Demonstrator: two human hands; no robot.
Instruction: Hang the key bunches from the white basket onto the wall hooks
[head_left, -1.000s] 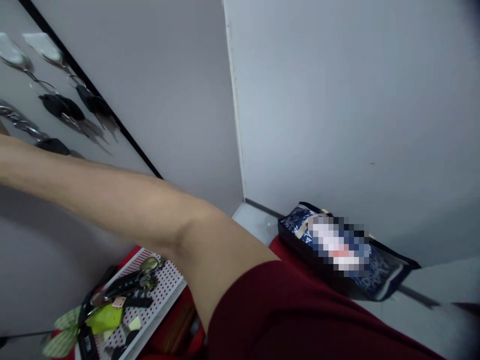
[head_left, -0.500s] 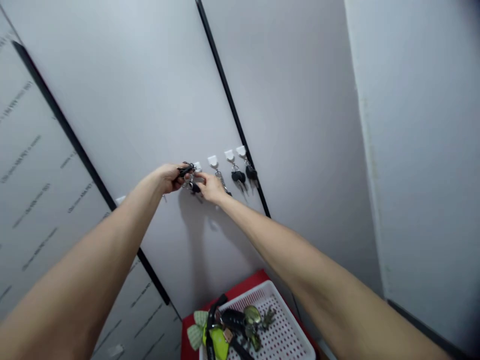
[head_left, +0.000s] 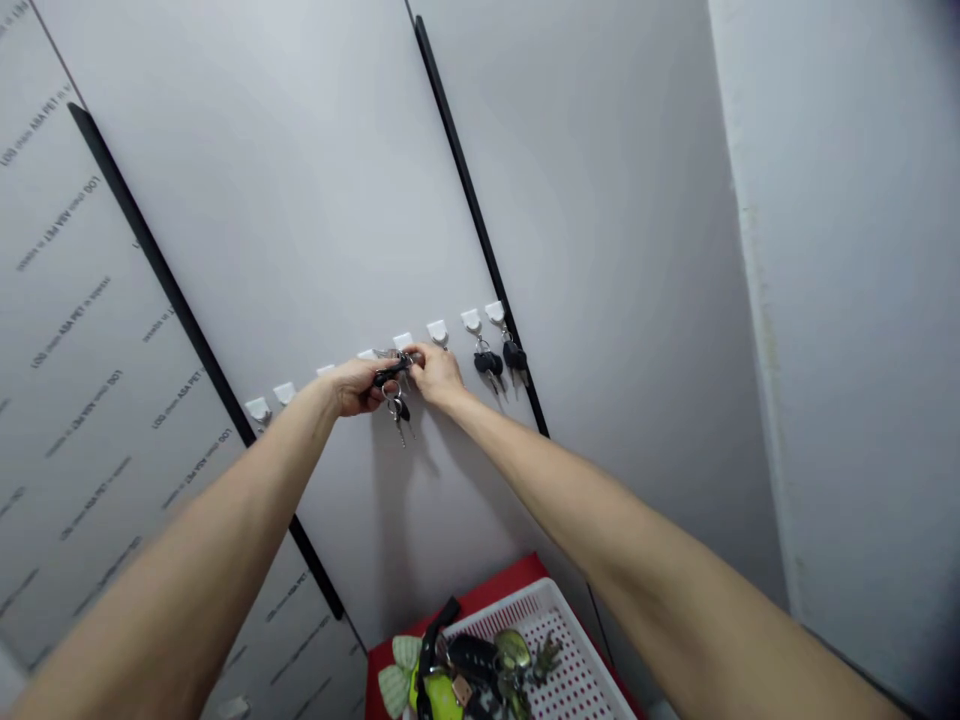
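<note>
My left hand (head_left: pixel 364 388) is closed on a bunch of keys (head_left: pixel 391 372) with black heads, just below a white wall hook (head_left: pixel 403 341). Some of the keys hang down from a ring under its fingers. From the other side, my right hand (head_left: pixel 439 374) pinches the same bunch at its ring, close beneath that hook. Whether the ring touches the hook is hidden by the fingers. Another white hook (head_left: pixel 437 331) sits just above my right hand, and what hangs from it is mostly covered.
Black-headed keys (head_left: pixel 488 364) and a second set (head_left: pixel 514 355) hang from hooks at the right. More hooks (head_left: pixel 258 409) run left along the pale cabinet door (head_left: pixel 300 200). Below, a white basket (head_left: pixel 592 655) with several keys and key fobs stands on a red surface (head_left: pixel 525 570).
The view has shifted slightly, showing more hooks at the left. Both hands have drawn closer together at the bunch, and some keys now dangle below my left hand.
</note>
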